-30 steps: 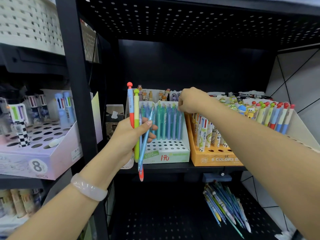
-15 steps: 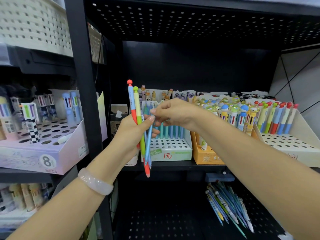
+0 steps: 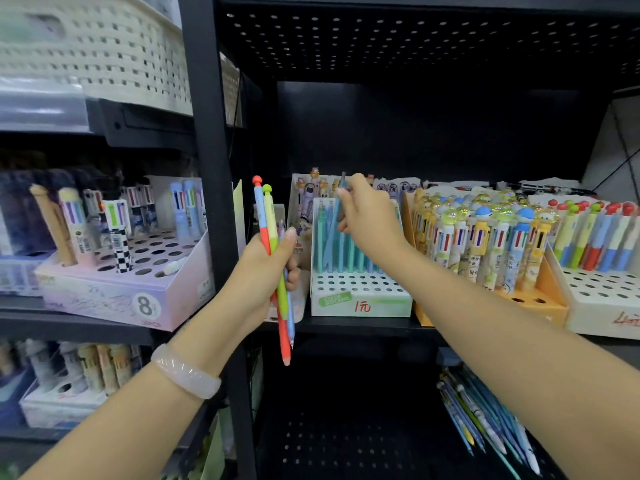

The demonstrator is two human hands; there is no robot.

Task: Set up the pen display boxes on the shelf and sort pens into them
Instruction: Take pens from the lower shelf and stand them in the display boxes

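Note:
My left hand (image 3: 266,271) grips a small bunch of pens (image 3: 277,271) upright in front of the shelf post: one blue and red, one green with a ball top, plus thinner pale ones. My right hand (image 3: 367,220) pinches a slim blue pen (image 3: 334,220) and holds it tilted over the white display box (image 3: 360,299) with a perforated top, where a row of blue and teal pens (image 3: 349,251) stands at the back. The held pen's lower end sits among that row.
An orange box (image 3: 533,303) of character-topped multicolour pens stands to the right, then a white box (image 3: 606,306) of ball-topped pens. A pink box (image 3: 114,289) sits on the left shelf. Loose pens (image 3: 485,431) lie on the lower shelf. A black post (image 3: 214,188) divides the units.
My right hand took a slim blue pen from the bunch in my left hand and carried it right and up, over the white box. The bunch in my left hand is thinner.

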